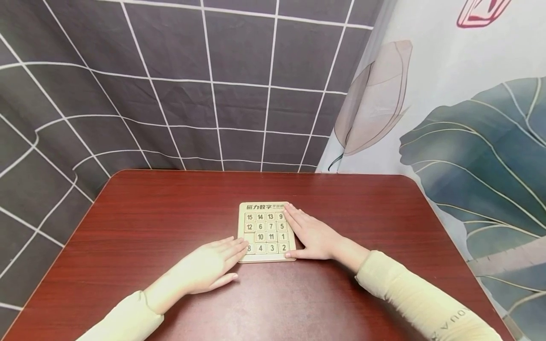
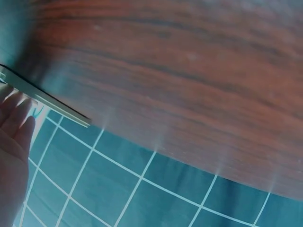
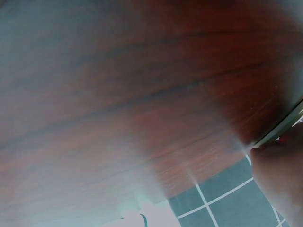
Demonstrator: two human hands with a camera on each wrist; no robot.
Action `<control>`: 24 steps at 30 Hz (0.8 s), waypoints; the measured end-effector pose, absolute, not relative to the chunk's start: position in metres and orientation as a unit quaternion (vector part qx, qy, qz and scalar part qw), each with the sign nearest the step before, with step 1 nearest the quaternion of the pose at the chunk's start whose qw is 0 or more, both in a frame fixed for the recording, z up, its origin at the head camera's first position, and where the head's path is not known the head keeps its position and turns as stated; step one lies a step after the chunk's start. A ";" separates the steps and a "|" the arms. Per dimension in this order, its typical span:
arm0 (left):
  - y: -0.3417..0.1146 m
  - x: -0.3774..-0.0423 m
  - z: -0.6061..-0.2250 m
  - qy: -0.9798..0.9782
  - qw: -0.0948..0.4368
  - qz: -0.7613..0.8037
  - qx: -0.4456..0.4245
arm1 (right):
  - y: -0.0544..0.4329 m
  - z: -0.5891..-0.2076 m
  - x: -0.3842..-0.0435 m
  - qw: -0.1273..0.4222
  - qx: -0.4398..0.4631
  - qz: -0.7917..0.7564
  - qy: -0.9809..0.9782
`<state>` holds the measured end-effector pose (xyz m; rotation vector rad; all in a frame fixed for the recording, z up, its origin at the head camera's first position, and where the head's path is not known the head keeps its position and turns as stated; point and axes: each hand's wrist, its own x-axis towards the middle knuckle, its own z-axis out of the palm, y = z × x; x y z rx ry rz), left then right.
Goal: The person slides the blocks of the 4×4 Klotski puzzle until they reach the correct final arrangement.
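A cream number sliding puzzle [image 1: 266,258] lies flat on the table, with numbered square tiles under a line of dark Chinese lettering. One bare slot [image 1: 249,237] shows at the left of the third row, between the tiles marked 12 and 8. My left hand [image 1: 213,266] reaches in from the left, fingers straight, their tips over the 8 tile and the left rim. Along the right side rests my right hand [image 1: 317,237], fingers extended to the upper right corner and thumb at the lower right corner. Both wrist views catch the puzzle's thin edge [image 2: 52,101] beside the fingers.
The reddish-brown wooden table [image 1: 170,208] has rounded far corners. Behind it hangs a dark grey curtain [image 1: 239,104] with a white grid. A pale curtain [image 1: 426,71] with large leaf prints hangs at the right.
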<state>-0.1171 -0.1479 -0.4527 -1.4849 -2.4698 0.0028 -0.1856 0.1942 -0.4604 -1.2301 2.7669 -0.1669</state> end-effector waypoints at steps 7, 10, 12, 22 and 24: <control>-0.146 -0.124 -0.455 -0.854 0.132 0.009 -0.503 | 0.193 -0.458 -0.184 0.058 -0.403 -0.056 0.911; -0.145 -0.130 -0.455 -0.859 0.126 0.016 -0.497 | 0.193 -0.458 -0.184 0.058 -0.402 -0.053 0.912; -0.144 -0.133 -0.455 -0.862 0.122 0.018 -0.492 | 0.194 -0.458 -0.185 0.057 -0.401 -0.052 0.913; -0.140 -0.136 -0.452 -0.858 0.119 0.008 -0.500 | 0.194 -0.459 -0.185 0.058 -0.402 -0.054 0.912; -0.137 -0.134 -0.452 -0.852 0.121 0.006 -0.510 | 0.194 -0.459 -0.185 0.058 -0.402 -0.054 0.912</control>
